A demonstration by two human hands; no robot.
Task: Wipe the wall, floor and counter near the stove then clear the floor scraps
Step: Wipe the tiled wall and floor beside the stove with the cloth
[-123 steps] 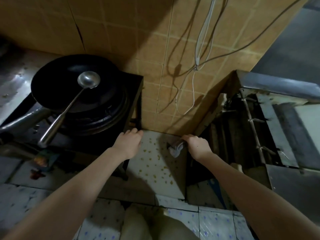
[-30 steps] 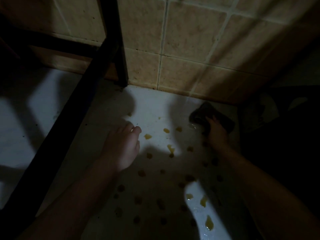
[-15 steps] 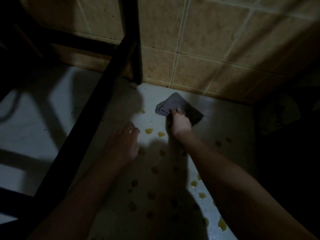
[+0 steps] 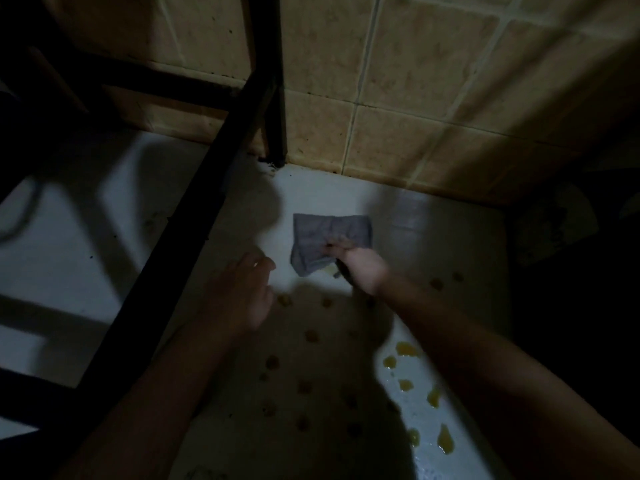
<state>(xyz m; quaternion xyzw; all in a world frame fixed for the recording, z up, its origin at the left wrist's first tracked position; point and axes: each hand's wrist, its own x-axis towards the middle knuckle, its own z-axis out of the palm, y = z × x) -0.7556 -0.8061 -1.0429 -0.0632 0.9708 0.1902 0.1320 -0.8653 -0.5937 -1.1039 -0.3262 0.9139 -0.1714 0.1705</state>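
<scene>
Two hands over the floor (image 4: 450, 244): my right hand (image 4: 360, 268) grips the cloth (image 4: 329, 233), spread on it near the wall (image 4: 398, 98); my left hand (image 4: 242, 296) hangs, fingers relaxed. I should press flat, sweeping the scraps (image 4: 405, 349) together.

No text, label, brand, number or sign readable. Frame dim. Wall tiles (image 4: 398, 57) in upper half, grey cloth (image 4: 322, 233) at centre and pale floor (image 4: 450, 244) show plain surfaces only.
</scene>
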